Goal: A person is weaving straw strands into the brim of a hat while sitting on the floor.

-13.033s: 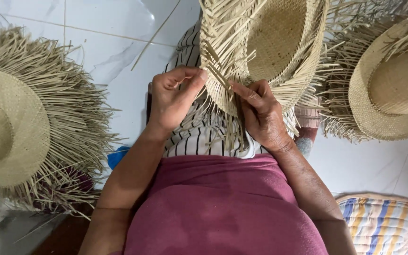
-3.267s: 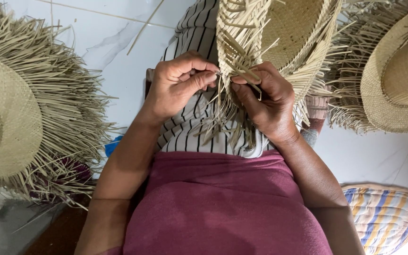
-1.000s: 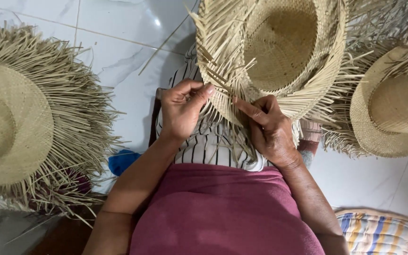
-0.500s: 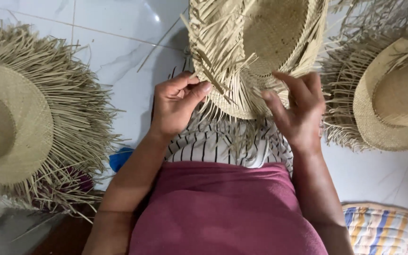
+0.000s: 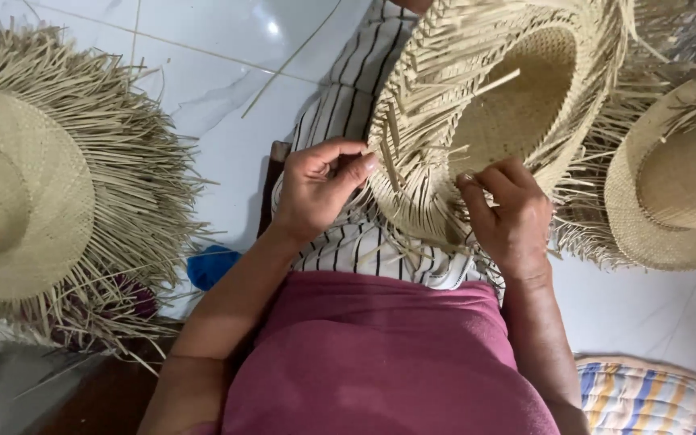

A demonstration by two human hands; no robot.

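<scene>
I see the unfinished straw hat (image 5: 501, 121) tilted on the lap, opening toward me, its brim edge running between both hands. The left hand (image 5: 316, 193) pinches loose strands at the near-left rim; the right hand (image 5: 509, 221) grips the brim's lower edge.

Between the left hand (image 5: 316, 189) and right hand (image 5: 509, 217), the hat (image 5: 501, 113) is matt, rough woven straw; beneath, glossy smooth floor tiles (image 5: 227, 48), striped cloth (image 5: 348, 242).
</scene>
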